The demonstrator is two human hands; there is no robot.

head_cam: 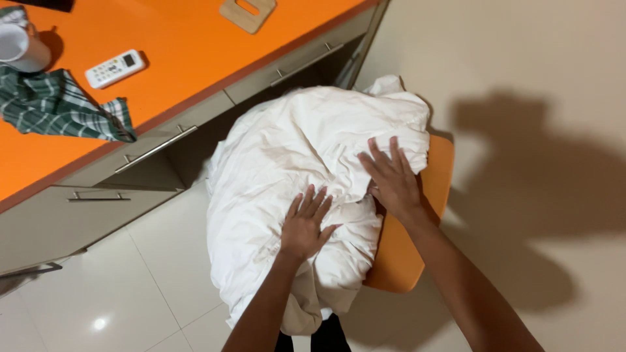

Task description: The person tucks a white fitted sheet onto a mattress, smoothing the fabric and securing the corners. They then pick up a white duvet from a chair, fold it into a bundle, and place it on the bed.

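Note:
A big crumpled white cloth [287, 150] lies heaped over an orange chair [407, 241]. My left hand [305, 225] rests flat on the cloth near its lower middle, fingers spread. My right hand [391, 179] presses palm-down on the cloth at its right side, fingers apart, just above the chair's seat edge. Neither hand grips anything. Part of the cloth hangs down past the seat toward the floor.
An orange desk [189, 52] with grey drawers [130, 156] stands at the upper left. On it lie a green checked cloth [55, 104], a white remote control [115, 68], a white mug [19, 47] and a wooden piece [246, 13]. Pale floor tiles [521, 78] surround the chair.

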